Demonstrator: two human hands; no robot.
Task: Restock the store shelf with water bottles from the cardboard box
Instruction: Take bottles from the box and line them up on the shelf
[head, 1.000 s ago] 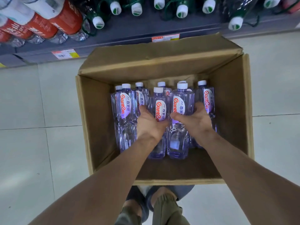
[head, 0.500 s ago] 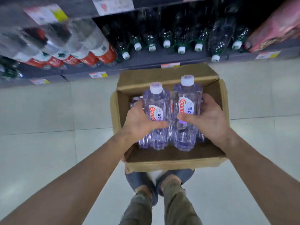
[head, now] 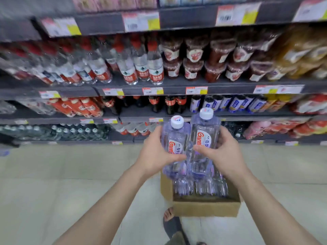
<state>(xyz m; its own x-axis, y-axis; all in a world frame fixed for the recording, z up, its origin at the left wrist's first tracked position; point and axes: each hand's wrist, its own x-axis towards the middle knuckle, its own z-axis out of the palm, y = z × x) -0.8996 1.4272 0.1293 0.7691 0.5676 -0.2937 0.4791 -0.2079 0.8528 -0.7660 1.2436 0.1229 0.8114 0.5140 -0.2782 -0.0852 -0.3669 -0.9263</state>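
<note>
Head view: bottles (head: 200,187) in box (head: 205,207)

Two clear, purple-tinted water bottles stand upright side by side and touching, raised above the cardboard box (head: 205,207): the left bottle (head: 175,147) sits slightly lower than the right bottle (head: 204,137). Both have white caps and red-lettered white labels. More bottles (head: 200,187) of seemingly the same kind fill the open box on the floor before the store shelf (head: 177,89).
</note>
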